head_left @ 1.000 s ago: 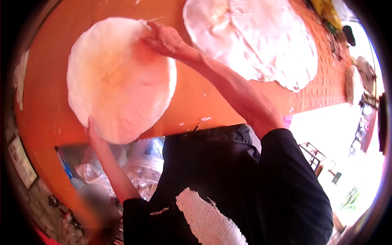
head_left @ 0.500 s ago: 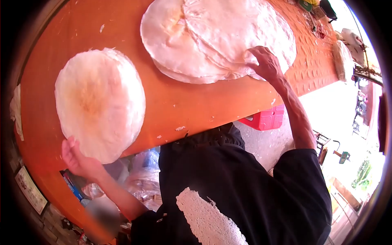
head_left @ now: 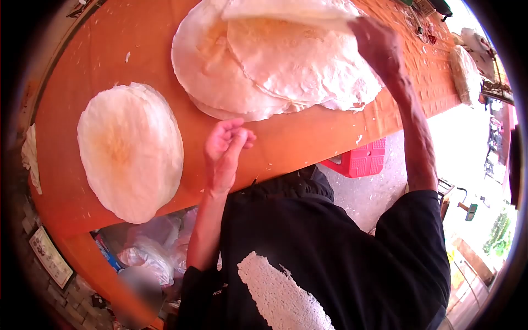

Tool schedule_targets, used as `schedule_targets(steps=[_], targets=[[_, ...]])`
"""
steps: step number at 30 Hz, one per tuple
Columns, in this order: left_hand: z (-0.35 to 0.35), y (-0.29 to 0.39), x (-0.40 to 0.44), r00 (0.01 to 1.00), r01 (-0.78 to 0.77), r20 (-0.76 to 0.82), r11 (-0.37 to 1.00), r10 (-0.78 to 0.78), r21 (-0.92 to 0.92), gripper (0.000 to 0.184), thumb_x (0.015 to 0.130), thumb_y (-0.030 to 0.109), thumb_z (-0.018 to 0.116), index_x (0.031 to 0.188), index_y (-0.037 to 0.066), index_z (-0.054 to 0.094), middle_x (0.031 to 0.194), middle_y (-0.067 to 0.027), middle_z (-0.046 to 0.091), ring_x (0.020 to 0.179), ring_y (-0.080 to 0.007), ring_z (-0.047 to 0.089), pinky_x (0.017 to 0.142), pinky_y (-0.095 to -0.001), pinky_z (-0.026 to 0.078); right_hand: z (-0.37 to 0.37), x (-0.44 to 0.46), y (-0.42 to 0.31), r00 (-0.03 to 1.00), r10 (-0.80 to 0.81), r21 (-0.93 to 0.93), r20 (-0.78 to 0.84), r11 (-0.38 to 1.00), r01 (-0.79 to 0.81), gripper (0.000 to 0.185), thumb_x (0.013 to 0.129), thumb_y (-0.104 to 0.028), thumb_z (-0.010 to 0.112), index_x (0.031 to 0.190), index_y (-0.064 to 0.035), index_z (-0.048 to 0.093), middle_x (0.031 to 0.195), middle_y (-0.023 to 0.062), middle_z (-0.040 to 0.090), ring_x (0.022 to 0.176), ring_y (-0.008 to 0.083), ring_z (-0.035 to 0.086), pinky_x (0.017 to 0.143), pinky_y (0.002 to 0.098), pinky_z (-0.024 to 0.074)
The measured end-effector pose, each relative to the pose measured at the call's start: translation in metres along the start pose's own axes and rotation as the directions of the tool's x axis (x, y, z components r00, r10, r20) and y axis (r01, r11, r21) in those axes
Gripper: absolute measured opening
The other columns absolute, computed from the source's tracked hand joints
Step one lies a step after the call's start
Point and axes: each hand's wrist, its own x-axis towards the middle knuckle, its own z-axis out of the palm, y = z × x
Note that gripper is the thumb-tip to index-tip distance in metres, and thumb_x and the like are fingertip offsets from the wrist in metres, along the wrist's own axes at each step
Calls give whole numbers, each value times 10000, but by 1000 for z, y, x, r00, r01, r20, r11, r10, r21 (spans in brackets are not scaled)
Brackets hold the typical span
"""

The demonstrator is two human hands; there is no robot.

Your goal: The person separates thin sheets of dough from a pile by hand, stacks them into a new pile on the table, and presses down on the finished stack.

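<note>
Lifted sheet [head_left: 291, 17]: thin, pale round of dough or flatbread over the larger pile [head_left: 308, 66], its near edge raised and blurred
Right hand [head_left: 379, 44]: grip closed on the right end of the lifted sheet, fingers and thumb pinching its edge; exact finger placing is too blurred to tell
Left hand [head_left: 224, 151]: grip partly open, fingers loosely curled, nothing seen in it, just beside the pile's near edge
Smaller stack [head_left: 129, 154]: flat on the worktop [head_left: 214, 190], to the left and apart from the larger pile, browner in the middle
Weight: likely very light, little load on the fingers
Stiffness: probably soft and floppy, so a sheet held at one end may sag or fold
Surface: looks dry rather than slippery, though layers may cling
Fragility: likely tears if tugged or pinched hard, above all at the ragged rim
Best hold: two well-spaced places on the rim, flat finger pads beneath and thumbs on top, peeling slowly
</note>
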Motion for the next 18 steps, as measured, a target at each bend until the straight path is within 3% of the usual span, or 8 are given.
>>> schedule_targets(steps=[3, 4, 6, 9, 12, 15, 17, 18], targets=[[15, -8, 24, 981, 151, 138, 983, -135, -107, 365, 946, 260, 547, 1193, -4, 497, 980, -131, 634, 912, -203, 626, 784, -308, 510, -23, 8, -41, 989, -141, -41, -41, 989, 139, 104, 768, -85, 618, 864, -125, 631, 770, 41, 610, 734, 231, 624, 602, 351, 513], [22, -11, 33, 982, 150, 134, 983, -135, -105, 365, 946, 260, 547, 1193, -4, 497, 980, -131, 634, 912, -203, 626, 784, -308, 510, -15, -2, -54, 986, -154, 135, -58, 978, 160, 82, 769, -81, 609, 842, -115, 622, 756, 47, 596, 739, 232, 615, 605, 348, 516], [38, -21, 50, 962, 263, 192, 861, -197, -435, 515, 937, 418, 524, 1255, 19, 451, 1104, -151, 593, 983, -239, 601, 839, -360, 506, 0, -24, -84, 979, -120, 253, 162, 964, 76, 75, 770, -63, 593, 821, -98, 635, 732, 72, 600, 714, 247, 615, 600, 349, 515], [54, -31, 68, 971, 237, 150, 811, -185, -536, 591, 928, 500, 490, 1300, 48, 411, 1188, -143, 552, 1034, -264, 577, 874, -399, 498, 30, -55, -105, 945, -46, 466, 325, 877, -118, 80, 786, -96, 623, 712, -66, 622, 670, 119, 603, 642, 292, 609, 566, 377, 494], [59, -26, 70, 977, 210, 110, 785, -181, -582, 375, 930, 351, 571, 1124, 32, 534, 1062, -99, 617, 922, -224, 630, 808, -359, 530, 39, -57, -97, 883, 105, 622, 458, 672, -402, 165, 812, -137, 642, 683, -40, 606, 626, 153, 575, 580, 327, 584, 527, 390, 471], [62, -29, 73, 984, 178, 72, 831, -165, -527, 281, 922, 278, 597, 1066, 38, 570, 997, -66, 639, 850, -192, 645, 782, -337, 537, 26, -40, -90, 875, 228, 550, 427, 703, -451, 170, 804, -136, 664, 699, -16, 602, 627, 174, 572, 577, 352, 578, 525, 397, 469], [60, -39, 79, 989, 130, 8, 854, -147, -503, 247, 933, 224, 575, 1087, 32, 567, 1018, -74, 636, 895, -200, 644, 775, -332, 538, 43, -48, -101, 968, 151, 560, 202, 793, -240, 142, 804, -195, 652, 817, -55, 632, 709, 148, 617, 666, 349, 623, 569, 407, 493], [59, -40, 82, 989, 130, 7, 855, -146, -503, 247, 933, 224, 575, 1087, 32, 567, 1018, -74, 636, 895, -200, 644, 775, -332, 538, 44, -53, -110, 949, 94, 524, 300, 816, -246, 112, 796, -151, 660, 858, -58, 649, 761, 148, 634, 690, 346, 629, 592, 397, 504]])
